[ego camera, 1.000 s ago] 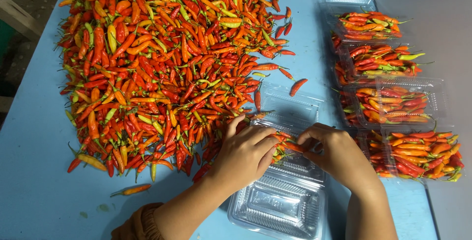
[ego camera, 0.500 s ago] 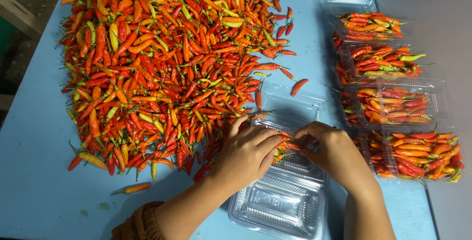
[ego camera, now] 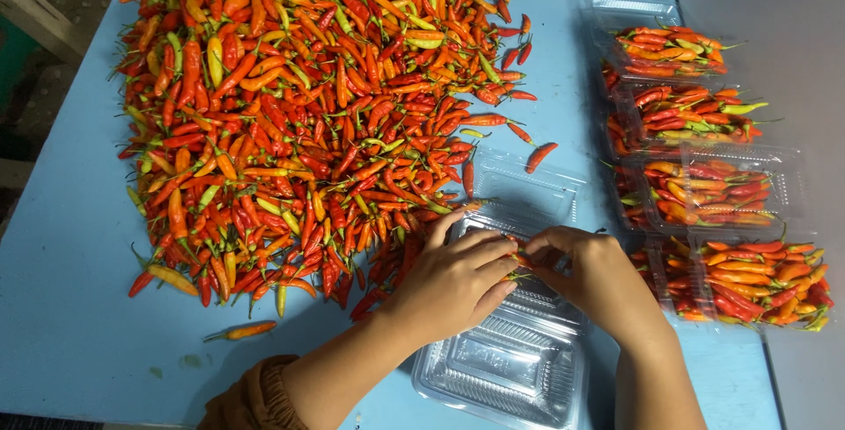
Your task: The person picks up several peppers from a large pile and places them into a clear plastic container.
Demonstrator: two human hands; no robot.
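I see two bare forearms and hands with no rings. My left arm's bunched brown fabric sleeve cuff [ego camera: 255,395] sits gathered, elasticated.

The left hand [ego camera: 453,280] and right hand [ego camera: 591,276] meet over an open clamshell box [ego camera: 515,351] on the tabletop [ego camera: 70,324], a few chillies [ego camera: 521,258] between their fingers. A chilli heap [ego camera: 299,113] spreads left of and beyond the left hand. Four filled boxes [ego camera: 704,175] line up right of the right hand.
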